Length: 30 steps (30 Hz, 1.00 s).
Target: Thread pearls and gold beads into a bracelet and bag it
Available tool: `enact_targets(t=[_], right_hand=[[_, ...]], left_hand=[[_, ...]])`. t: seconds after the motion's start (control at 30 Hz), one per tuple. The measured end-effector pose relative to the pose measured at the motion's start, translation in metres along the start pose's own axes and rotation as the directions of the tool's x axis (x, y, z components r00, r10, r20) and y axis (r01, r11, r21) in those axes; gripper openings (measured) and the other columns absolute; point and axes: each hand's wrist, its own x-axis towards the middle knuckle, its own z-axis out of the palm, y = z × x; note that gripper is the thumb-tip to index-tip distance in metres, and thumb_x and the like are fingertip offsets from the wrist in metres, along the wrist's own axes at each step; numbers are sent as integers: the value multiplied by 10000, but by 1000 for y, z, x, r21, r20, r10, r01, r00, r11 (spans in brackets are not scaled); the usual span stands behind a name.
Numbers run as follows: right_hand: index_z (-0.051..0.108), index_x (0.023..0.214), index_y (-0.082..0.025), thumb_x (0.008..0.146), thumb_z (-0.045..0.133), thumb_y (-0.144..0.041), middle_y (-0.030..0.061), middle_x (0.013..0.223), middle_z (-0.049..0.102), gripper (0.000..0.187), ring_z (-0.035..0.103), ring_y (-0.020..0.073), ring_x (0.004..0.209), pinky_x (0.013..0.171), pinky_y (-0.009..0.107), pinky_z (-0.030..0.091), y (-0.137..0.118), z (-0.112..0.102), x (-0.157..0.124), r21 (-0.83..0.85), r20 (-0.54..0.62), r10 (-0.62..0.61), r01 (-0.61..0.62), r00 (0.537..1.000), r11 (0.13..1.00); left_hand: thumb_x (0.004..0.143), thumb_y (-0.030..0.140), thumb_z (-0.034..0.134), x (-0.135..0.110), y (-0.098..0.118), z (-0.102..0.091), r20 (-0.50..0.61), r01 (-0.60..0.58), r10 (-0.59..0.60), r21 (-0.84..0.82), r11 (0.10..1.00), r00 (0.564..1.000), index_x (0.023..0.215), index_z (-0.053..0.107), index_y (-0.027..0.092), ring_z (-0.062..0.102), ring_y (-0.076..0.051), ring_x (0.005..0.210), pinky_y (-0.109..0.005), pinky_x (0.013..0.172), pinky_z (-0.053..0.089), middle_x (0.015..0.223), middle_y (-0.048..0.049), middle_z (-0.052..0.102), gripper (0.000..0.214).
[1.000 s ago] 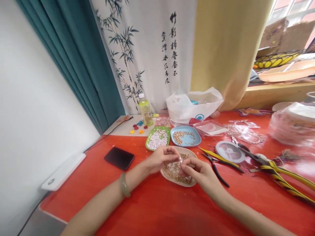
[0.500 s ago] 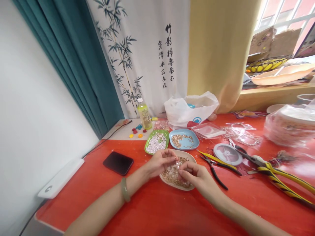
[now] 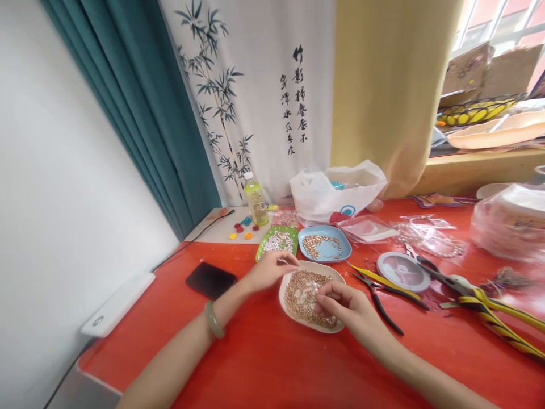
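My right hand [image 3: 343,301] is over the right side of a cream tray [image 3: 283,307], thumb and finger closed on small pale beads [image 3: 315,288]. Whether a thread runs through them is too fine to see. Many small gold beads [image 3: 298,292] lie in the tray. Up and to the left, at the tray's back left rim, is my left hand [image 3: 272,269], fingers bent and tips close together; anything between them is too small to make out. Behind it, partly covered, a green tray [image 3: 258,250] holds white beads [image 3: 279,241].
Beside the green tray is a blue tray [image 3: 330,250] of gold beads. Pliers [image 3: 377,295], a clear spool [image 3: 403,271] and larger yellow-handled pliers [image 3: 489,312] lie to the right. A phone [image 3: 210,280] lies left. Behind stand a bottle [image 3: 256,201] and a plastic bag [image 3: 336,193].
My hands were close together above the cream tray. My left hand has moved away, left and back toward the green tray, while my right hand stays over the gold beads with the pale beads.
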Motion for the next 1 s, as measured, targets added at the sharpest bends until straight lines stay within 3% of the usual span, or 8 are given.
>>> enact_targets(t=[0.1,0.2,0.43,0.63,1.0], right_hand=[[511,685,-183,749,516,-353,2,605,604,182,527,118,545,484,221,374,1,0,0,17,11,5,-5,1000,1000],[508,681,-187,757,511,-352,-3,603,597,182,527,120,557,513,232,382,1,0,0,12,21,3,-4,1000,1000],[510,673,-192,747,516,-369,-8,597,591,192,533,127,557,513,235,387,0,1,1,0,16,21,-21,1000,1000],[515,685,-186,753,513,-373,-7,601,588,199,512,112,543,497,223,368,2,0,2,3,19,20,-20,1000,1000],[509,655,-185,731,540,-373,-14,576,586,205,507,106,526,488,220,367,-1,2,2,27,7,19,-19,1000,999]], left_hand=[[719,216,532,7,-18,-18,-126,26,-14,97,995,992,772,645,158,541,-179,779,-298,735,400,806,-62,630,138],[666,196,581,10,-34,-28,-146,42,-12,202,979,989,685,664,172,493,-211,827,-330,781,355,756,-58,629,88],[671,245,595,6,-31,-26,16,-15,10,326,945,1000,705,697,208,470,-207,878,-285,779,347,747,-36,654,114],[690,266,588,7,-34,-33,63,-10,-16,385,923,998,758,706,197,487,-208,858,-288,758,363,764,-44,659,153],[675,244,613,8,-32,-44,200,-46,-18,312,949,980,784,705,187,565,-175,747,-263,721,404,769,-44,678,154]])
